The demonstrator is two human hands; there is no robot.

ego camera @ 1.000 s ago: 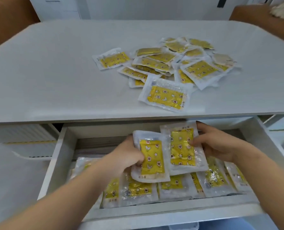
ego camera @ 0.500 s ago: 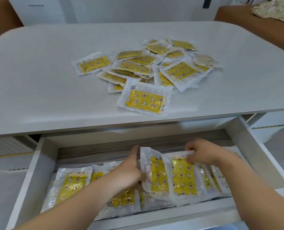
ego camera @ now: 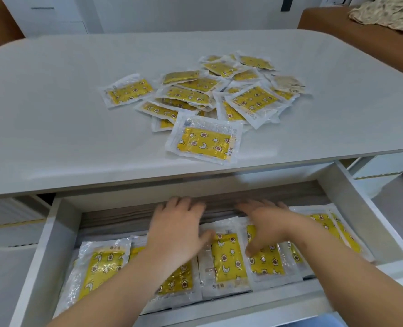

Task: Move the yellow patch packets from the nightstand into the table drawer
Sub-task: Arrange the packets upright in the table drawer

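Note:
A heap of several yellow patch packets (ego camera: 219,95) lies on the pale table top (ego camera: 54,102), with one packet (ego camera: 205,140) nearest the front edge. Below, the open drawer (ego camera: 47,244) holds a row of several packets. My left hand (ego camera: 177,230) is over the middle of the drawer with fingers spread flat, its thumb touching a packet (ego camera: 226,258). My right hand (ego camera: 266,223) is beside it, fingers stretched toward the drawer's back, thumb resting on a packet (ego camera: 266,260). Neither hand holds anything.
The drawer's right wall (ego camera: 351,208) and front rim (ego camera: 219,315) frame the hands. A brown sofa arm (ego camera: 360,31) with a crumpled cloth (ego camera: 384,13) stands behind the table on the right. White cabinets line the back wall.
Both hands let go of the two packets they were holding upright; those packets now lie flat in the drawer row. The hands have flattened and moved toward the drawer's back.

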